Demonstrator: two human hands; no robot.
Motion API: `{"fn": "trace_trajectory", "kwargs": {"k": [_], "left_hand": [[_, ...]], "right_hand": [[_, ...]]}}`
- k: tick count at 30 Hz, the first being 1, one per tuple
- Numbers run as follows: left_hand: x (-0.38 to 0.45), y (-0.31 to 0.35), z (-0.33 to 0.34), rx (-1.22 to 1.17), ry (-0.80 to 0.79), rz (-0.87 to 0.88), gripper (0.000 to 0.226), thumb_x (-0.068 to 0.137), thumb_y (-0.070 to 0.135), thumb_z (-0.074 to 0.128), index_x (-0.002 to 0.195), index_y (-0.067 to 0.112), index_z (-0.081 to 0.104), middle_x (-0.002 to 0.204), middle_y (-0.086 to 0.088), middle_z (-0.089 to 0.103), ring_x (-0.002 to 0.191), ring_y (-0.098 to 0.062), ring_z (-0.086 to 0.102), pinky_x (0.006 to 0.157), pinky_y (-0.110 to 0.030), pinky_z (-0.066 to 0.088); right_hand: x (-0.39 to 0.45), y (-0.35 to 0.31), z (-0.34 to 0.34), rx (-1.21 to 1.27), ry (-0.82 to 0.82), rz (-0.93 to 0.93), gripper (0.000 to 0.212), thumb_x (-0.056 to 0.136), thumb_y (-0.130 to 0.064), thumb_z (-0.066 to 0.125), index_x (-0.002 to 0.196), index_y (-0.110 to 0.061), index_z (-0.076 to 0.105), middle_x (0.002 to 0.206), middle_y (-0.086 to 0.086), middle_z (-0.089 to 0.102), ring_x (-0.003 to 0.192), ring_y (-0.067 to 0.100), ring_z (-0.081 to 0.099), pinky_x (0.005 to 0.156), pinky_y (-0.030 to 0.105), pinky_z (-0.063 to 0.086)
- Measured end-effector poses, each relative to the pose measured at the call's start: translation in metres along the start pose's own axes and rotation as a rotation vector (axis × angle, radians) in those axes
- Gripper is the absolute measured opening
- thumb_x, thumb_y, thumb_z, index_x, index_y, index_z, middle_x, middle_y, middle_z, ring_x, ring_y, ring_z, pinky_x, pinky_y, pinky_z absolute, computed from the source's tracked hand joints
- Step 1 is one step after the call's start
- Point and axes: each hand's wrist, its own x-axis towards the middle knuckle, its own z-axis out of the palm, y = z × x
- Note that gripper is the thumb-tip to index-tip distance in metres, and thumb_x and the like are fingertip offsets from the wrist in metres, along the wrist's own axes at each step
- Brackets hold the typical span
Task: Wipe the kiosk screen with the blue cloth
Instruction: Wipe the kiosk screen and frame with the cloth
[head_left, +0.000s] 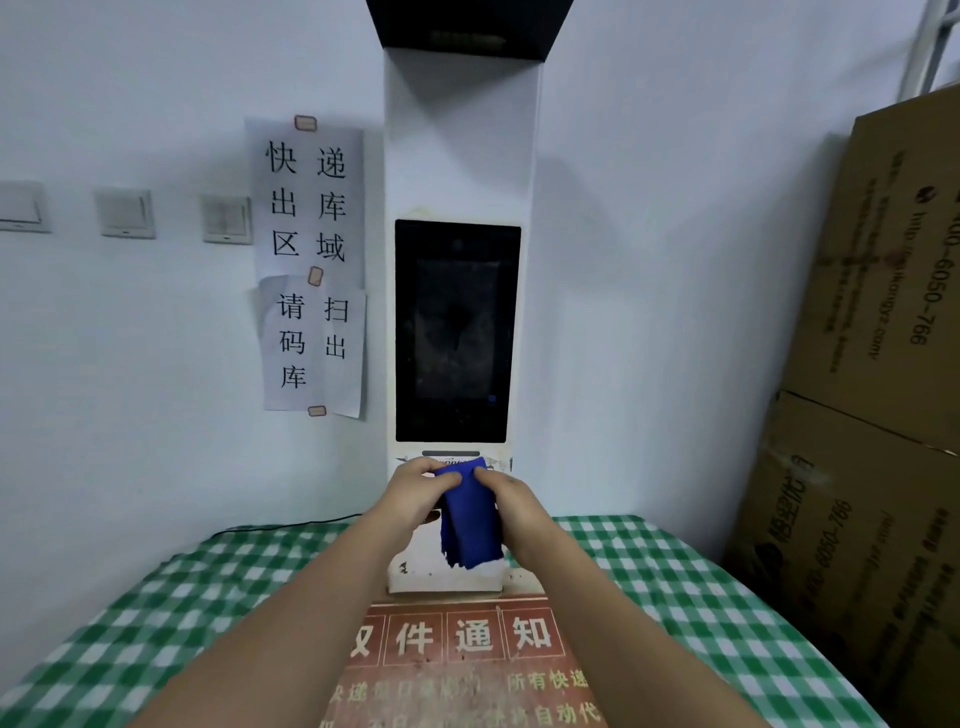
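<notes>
— What does the upper sheet (308, 200) taped to the wall say?
— 快递出库区域. The lower sheet (313, 345) under it reads 请扫码出库.
— And the red notice (467, 660) lying on the bench?
— Its headline ends in 件通知; the first character is hidden by an arm, and the small lines below are too blurred.
— The cardboard boxes (893, 322) on the right?
— Sideways digits: 6050-766.

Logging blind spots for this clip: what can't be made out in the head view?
- Blue cloth: its upper corners are covered by the left hand and right hand.
- Kiosk screen: dark; smudges or reflections cannot be told apart.
- Kiosk's black top: cut off by the upper edge.
- Cardboard boxes: print blurred, cut off at the right edge.
</notes>
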Motion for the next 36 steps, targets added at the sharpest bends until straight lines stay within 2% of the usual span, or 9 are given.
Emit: {"fn": "trace_trajectory", "kwargs": {"k": [4, 8, 14, 17, 21, 24, 26, 30, 36], "left_hand": [[0.01, 0.003, 0.001, -0.012, 0.015, -0.009, 0.013, 0.091, 0.017, 0.059, 0.083, 0.016, 0.049, 0.091, -0.016, 0.061, 0.078, -0.031, 0.056, 0.078, -0.038, 0.049], [0.018, 0.007, 0.0, -0.025, 0.012, -0.019, 0.019, 0.096, 0.018, 0.051, 0.079, 0.016, 0.042, 0.086, -0.015, 0.059, 0.081, -0.032, 0.059, 0.085, -0.043, 0.053], [0.029, 0.018, -0.016, -0.008, -0.027, -0.027, 0.022, 0.092, 0.017, 0.056, 0.074, 0.014, 0.043, 0.084, -0.011, 0.057, 0.078, -0.028, 0.057, 0.074, -0.033, 0.054], [0.034, 0.027, -0.03, 0.002, -0.078, -0.031, 0.019, 0.089, 0.017, 0.058, 0.073, 0.014, 0.048, 0.088, -0.009, 0.061, 0.081, -0.025, 0.062, 0.073, -0.03, 0.055], [0.042, 0.042, -0.046, -0.009, -0.097, 0.001, 0.007, 0.085, 0.014, 0.056, 0.079, 0.014, 0.053, 0.085, -0.008, 0.061, 0.082, -0.024, 0.06, 0.083, -0.034, 0.054], [0.048, 0.058, -0.058, 0.048, -0.085, 0.028, 0.008, 0.085, 0.016, 0.055, 0.078, 0.015, 0.052, 0.078, -0.006, 0.057, 0.074, -0.022, 0.056, 0.075, -0.033, 0.053], [0.054, 0.071, -0.062, 0.072, -0.046, 0.057, 0.013, 0.087, 0.017, 0.056, 0.076, 0.015, 0.049, 0.075, -0.006, 0.054, 0.067, -0.018, 0.052, 0.064, -0.028, 0.047], [0.067, 0.099, -0.066, -0.028, 0.034, 0.131, 0.02, 0.088, 0.009, 0.059, 0.074, 0.014, 0.046, 0.076, -0.007, 0.053, 0.067, -0.015, 0.05, 0.061, -0.025, 0.046], [0.085, 0.139, -0.066, -0.019, 0.074, 0.233, 0.015, 0.085, 0.012, 0.064, 0.076, 0.014, 0.052, 0.08, -0.008, 0.057, 0.072, -0.019, 0.055, 0.062, -0.027, 0.05]], "right_hand": [[0.01, -0.003, -0.008, -0.068, 0.02, -0.016, 0.026, 0.097, -0.035, 0.05, 0.111, -0.014, 0.06, 0.116, 0.01, 0.065, 0.098, 0.025, 0.061, 0.084, 0.036, 0.05], [0.019, -0.002, -0.006, -0.066, 0.014, -0.014, 0.035, 0.095, -0.04, 0.053, 0.116, -0.012, 0.058, 0.116, 0.009, 0.065, 0.104, 0.026, 0.063, 0.088, 0.037, 0.051], [0.026, -0.008, 0.006, -0.121, -0.042, 0.015, 0.049, 0.086, -0.042, 0.065, 0.12, -0.008, 0.056, 0.113, 0.011, 0.067, 0.106, 0.029, 0.064, 0.088, 0.039, 0.053], [0.034, -0.015, 0.013, -0.094, -0.075, 0.004, 0.046, 0.087, -0.038, 0.064, 0.122, -0.008, 0.057, 0.115, 0.01, 0.067, 0.105, 0.027, 0.064, 0.093, 0.041, 0.051], [0.037, -0.038, 0.023, -0.091, -0.131, -0.017, 0.029, 0.09, -0.033, 0.061, 0.109, -0.01, 0.062, 0.103, 0.008, 0.068, 0.09, 0.022, 0.064, 0.082, 0.033, 0.052], [0.043, -0.059, 0.033, -0.285, -0.044, -0.152, 0.024, 0.093, -0.031, 0.059, 0.106, -0.012, 0.055, 0.102, 0.004, 0.062, 0.085, 0.014, 0.059, 0.072, 0.021, 0.049], [0.05, -0.07, 0.039, -0.424, 0.074, -0.282, 0.024, 0.094, -0.028, 0.058, 0.108, -0.014, 0.044, 0.098, 0.002, 0.057, 0.081, 0.011, 0.055, 0.068, 0.019, 0.045], [0.061, -0.097, 0.051, -0.526, 0.1, -0.434, 0.021, 0.094, -0.028, 0.056, 0.096, -0.019, 0.037, 0.085, -0.005, 0.05, 0.074, 0.011, 0.05, 0.07, 0.028, 0.042], [0.068, -0.134, 0.066, -0.804, 0.199, -0.64, 0.048, 0.074, -0.049, 0.072, 0.094, -0.023, 0.036, 0.099, -0.004, 0.052, 0.078, 0.016, 0.057, 0.064, 0.032, 0.048]]}}
